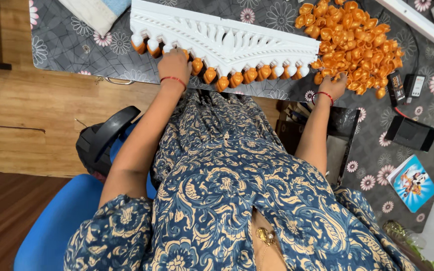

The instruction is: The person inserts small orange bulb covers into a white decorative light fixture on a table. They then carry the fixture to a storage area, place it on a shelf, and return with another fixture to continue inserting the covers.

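The person's left hand (174, 62) presses down on the near edge of the long white carved board (227, 40), fingers curled by an orange bead (197, 65), likely so the board stays put. The right hand (333, 86) reaches to 2 o'clock and touches the big pile of orange beads (355, 42); whether it holds one cannot be told. The board's bead row sits close to the table edge (126, 80), with open flowered cloth at 10 o'clock.

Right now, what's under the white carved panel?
The white carved panel lies on a grey flowered tablecloth. Orange bulb-shaped pieces hang along its lower edge. The left hand covers some; cloth beneath is hidden.
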The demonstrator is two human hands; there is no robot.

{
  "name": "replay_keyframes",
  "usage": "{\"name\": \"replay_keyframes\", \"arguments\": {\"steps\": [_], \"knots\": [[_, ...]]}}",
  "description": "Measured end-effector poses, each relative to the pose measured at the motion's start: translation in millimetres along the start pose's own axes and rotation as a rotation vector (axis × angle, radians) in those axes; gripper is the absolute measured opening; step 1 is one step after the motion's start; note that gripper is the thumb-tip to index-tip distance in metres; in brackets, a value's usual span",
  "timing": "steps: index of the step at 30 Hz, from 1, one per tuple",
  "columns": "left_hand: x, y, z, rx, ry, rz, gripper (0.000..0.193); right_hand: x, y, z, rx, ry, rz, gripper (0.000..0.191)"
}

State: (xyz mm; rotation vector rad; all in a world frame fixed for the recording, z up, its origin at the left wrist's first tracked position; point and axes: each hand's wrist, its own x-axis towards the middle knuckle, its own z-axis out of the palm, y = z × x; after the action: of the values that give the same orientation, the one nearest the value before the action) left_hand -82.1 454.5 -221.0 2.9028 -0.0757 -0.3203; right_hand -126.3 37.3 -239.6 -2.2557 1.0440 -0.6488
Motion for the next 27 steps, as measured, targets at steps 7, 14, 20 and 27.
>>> {"name": "replay_keyframes", "arguments": {"steps": [7,14,20,27], "knots": [[36.3,7.6,-7.9,0.070,-0.188,-0.135,0.026,-42.6,-65.7,15.7,0.235,-0.157,-0.531,0.062],[53.1,8.6,-17.8,0.244,-0.202,-0.121,0.012,-125.2,-147.7,51.6,0.080,-0.736,-0.837,0.054],[40.4,-3.9,-11.1,0.198,-0.074,-0.144,0.013,-155.0,-163.5,64.2,-0.274,-0.761,-1.049,0.059],[20.3,-5.2,17.1,0.302,0.059,-0.081,0.012,-159.7,-159.0,72.7,-0.416,-0.894,-1.161,0.062]]}}
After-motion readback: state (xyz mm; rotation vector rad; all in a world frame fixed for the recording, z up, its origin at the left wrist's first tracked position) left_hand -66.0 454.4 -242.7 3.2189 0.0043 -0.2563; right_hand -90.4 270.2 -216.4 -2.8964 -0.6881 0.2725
